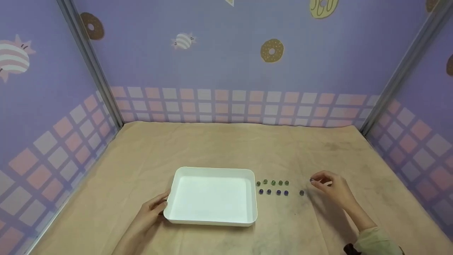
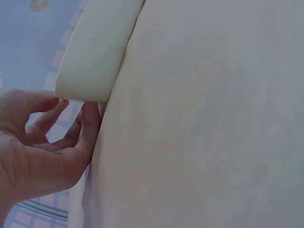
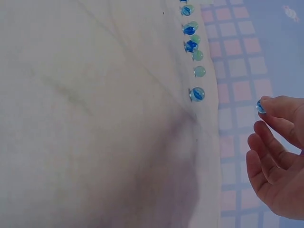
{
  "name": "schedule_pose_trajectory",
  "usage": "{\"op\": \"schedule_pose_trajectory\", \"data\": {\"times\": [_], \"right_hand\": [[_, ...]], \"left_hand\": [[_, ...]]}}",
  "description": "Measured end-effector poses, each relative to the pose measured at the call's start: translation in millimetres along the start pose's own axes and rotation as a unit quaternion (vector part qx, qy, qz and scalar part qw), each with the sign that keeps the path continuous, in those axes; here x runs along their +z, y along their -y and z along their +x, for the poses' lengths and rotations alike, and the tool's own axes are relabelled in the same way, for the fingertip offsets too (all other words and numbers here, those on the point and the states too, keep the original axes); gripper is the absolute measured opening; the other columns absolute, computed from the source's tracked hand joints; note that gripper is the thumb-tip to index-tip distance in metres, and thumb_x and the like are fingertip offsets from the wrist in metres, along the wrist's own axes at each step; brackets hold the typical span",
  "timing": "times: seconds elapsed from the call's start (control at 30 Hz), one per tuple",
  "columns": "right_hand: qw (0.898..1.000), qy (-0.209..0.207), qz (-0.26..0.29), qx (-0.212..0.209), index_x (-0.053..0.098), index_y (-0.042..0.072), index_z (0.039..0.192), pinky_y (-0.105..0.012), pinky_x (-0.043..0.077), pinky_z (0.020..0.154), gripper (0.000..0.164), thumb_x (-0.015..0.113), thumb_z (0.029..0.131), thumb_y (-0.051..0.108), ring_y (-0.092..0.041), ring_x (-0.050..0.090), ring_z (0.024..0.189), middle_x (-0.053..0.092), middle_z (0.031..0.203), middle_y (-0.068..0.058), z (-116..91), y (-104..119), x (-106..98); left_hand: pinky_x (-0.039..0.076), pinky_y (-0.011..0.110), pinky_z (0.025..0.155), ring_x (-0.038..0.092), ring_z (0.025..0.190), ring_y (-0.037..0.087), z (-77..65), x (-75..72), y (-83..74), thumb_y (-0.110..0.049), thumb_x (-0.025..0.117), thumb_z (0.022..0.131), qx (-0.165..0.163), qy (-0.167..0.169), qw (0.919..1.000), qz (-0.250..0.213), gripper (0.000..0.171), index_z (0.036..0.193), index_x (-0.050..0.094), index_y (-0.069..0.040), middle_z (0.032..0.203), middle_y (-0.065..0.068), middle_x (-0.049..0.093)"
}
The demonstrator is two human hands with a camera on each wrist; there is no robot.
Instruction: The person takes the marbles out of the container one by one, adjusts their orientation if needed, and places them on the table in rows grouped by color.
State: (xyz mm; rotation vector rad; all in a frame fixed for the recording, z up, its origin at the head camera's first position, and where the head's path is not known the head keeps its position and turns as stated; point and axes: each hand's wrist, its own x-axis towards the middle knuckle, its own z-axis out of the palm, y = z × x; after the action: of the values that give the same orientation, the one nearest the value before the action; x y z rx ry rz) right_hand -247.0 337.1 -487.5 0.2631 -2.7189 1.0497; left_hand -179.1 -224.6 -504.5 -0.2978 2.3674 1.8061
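Note:
A white rectangular tray (image 1: 212, 222) sits on the cloth-covered table with nothing in it. My left hand (image 1: 150, 212) holds the tray by its left side; in the left wrist view the fingertips (image 2: 90, 111) meet the edge of its wall. On the right, my right hand (image 1: 334, 187) pinches a clear marble with blue in it (image 3: 260, 107) between thumb and finger, raised above the cloth. Right of the tray lie two rows of marbles: green ones (image 1: 273, 183) behind and blue ones (image 1: 279, 192) in front. One blue-swirled marble (image 3: 197, 94) lies apart at the front row's right end, nearest this hand.
A tan cloth (image 1: 226, 145) covers the table. Purple patterned walls (image 1: 226, 63) stand at the back and both sides, with metal posts (image 1: 95, 71) at the corners. A dark band (image 1: 350, 249) shows by the right sleeve.

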Motion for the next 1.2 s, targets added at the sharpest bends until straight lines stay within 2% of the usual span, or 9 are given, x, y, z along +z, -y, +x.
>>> {"op": "schedule_pose_trajectory", "data": {"times": [0.1,0.3,0.5,0.6,0.8,1.03,1.2], "right_hand": [[1.000,0.015,0.001,0.009,0.072,0.018,0.103,-0.022,0.049,0.071,0.014,0.069,0.092,0.027,-0.008,0.061,0.084,0.070,0.093,0.000,-2,-3,1],[0.998,0.042,-0.008,0.035,0.072,0.017,0.104,-0.024,0.049,0.074,0.014,0.069,0.092,0.024,-0.014,0.061,0.090,0.072,0.099,-0.001,-6,-11,3],[0.996,0.073,-0.011,0.059,0.072,0.015,0.104,-0.019,0.048,0.073,0.014,0.069,0.092,0.019,-0.011,0.061,0.088,0.073,0.101,-0.002,-9,-18,6],[0.994,0.086,-0.017,0.062,0.072,0.014,0.104,-0.019,0.047,0.072,0.014,0.069,0.092,0.019,-0.009,0.060,0.086,0.073,0.101,-0.002,-10,-21,10],[0.994,0.087,-0.018,0.061,0.073,0.014,0.103,-0.019,0.047,0.072,0.013,0.069,0.091,0.018,-0.007,0.060,0.083,0.073,0.100,-0.001,-10,-22,13],[0.994,0.086,-0.024,0.063,0.073,0.014,0.103,-0.019,0.045,0.071,0.012,0.068,0.091,0.016,-0.008,0.059,0.083,0.073,0.100,-0.002,-9,-21,13],[0.994,0.082,-0.019,0.063,0.073,0.014,0.102,-0.019,0.046,0.071,0.012,0.069,0.091,0.014,-0.007,0.060,0.082,0.073,0.100,-0.003,-10,-22,13]], "left_hand": [[0.054,0.034,0.089,0.060,0.114,0.025,0.7,0.0,0.2,-0.014,0.048,0.102,0.001,-0.006,0.9999,0.009,0.046,0.148,0.044,-0.008,0.138,0.023,0.054],[0.053,0.031,0.083,0.061,0.103,0.020,0.8,0.1,0.1,-0.012,0.049,0.101,0.000,-0.009,0.9999,0.006,0.047,0.148,0.045,-0.008,0.131,0.021,0.057],[0.055,0.035,0.088,0.060,0.101,0.023,-0.9,-1.7,0.7,-0.012,0.047,0.102,0.011,0.011,0.9998,-0.009,0.047,0.149,0.043,-0.009,0.129,0.020,0.056],[0.055,0.034,0.087,0.061,0.102,0.022,0.1,-0.8,1.3,-0.014,0.049,0.102,0.007,0.000,1.0000,0.002,0.046,0.148,0.045,-0.010,0.129,0.020,0.057],[0.054,0.033,0.085,0.061,0.103,0.021,0.6,0.2,0.9,-0.013,0.049,0.101,0.001,-0.009,0.9999,0.007,0.046,0.147,0.046,-0.010,0.130,0.020,0.058],[0.054,0.035,0.090,0.061,0.110,0.023,0.2,0.7,0.2,-0.014,0.049,0.102,0.002,-0.008,0.9999,0.010,0.046,0.147,0.045,-0.010,0.135,0.022,0.056],[0.054,0.033,0.085,0.062,0.104,0.020,0.6,1.2,-1.7,-0.013,0.049,0.101,0.006,-0.011,0.9998,0.016,0.046,0.147,0.046,-0.010,0.134,0.023,0.057]]}}
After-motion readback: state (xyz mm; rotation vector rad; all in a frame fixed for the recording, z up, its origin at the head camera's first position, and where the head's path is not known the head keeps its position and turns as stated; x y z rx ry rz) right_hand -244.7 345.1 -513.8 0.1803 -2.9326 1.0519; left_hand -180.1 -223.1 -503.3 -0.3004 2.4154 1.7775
